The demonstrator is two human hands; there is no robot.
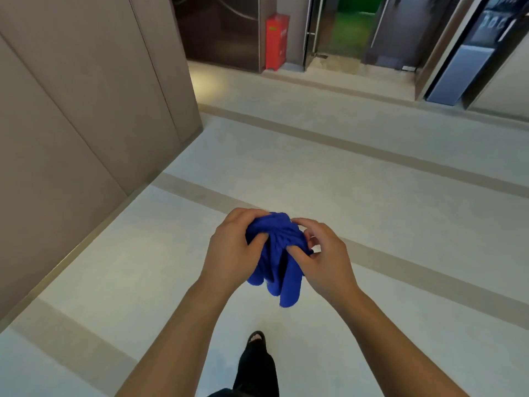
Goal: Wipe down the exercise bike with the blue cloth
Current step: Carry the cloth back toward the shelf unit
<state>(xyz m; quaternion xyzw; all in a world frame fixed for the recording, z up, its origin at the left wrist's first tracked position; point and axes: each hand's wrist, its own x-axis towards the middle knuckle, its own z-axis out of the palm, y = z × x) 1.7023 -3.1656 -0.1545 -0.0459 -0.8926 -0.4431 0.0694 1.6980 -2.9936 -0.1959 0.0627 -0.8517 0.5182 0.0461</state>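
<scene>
A bunched blue cloth (276, 253) hangs in front of me at waist height, its loose ends drooping downward. My left hand (232, 250) grips its left side with the fingers curled over the top. My right hand (320, 253) pinches its right side, thumb and fingertips pressed into the folds. No exercise bike is in view.
I stand in a corridor with a pale tiled floor (372, 213) crossed by darker stripes. A brown panelled wall (80, 110) runs along the left. A red cabinet (276, 41) and a glass door (343, 27) stand at the far end. My foot (256, 339) shows below.
</scene>
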